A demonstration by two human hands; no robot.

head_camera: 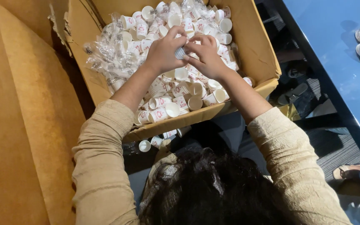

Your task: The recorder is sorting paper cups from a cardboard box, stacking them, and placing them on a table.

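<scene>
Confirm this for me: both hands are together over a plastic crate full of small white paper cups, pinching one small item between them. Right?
Not quite. The head view shows a brown cardboard box, not a plastic crate. The left hand and right hand do meet over the small white paper cups, pinching a small item.

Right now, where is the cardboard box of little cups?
The box sits top centre of the head view, beside the blue table, with both hands, left and right, over its cups.

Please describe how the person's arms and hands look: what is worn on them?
Both arms wear long beige sleeves of crinkled, textured fabric, pushed up so the forearms are bare. The left hand and right hand are bare too: no gloves, and no rings, watch or bracelet that I can see.
</scene>
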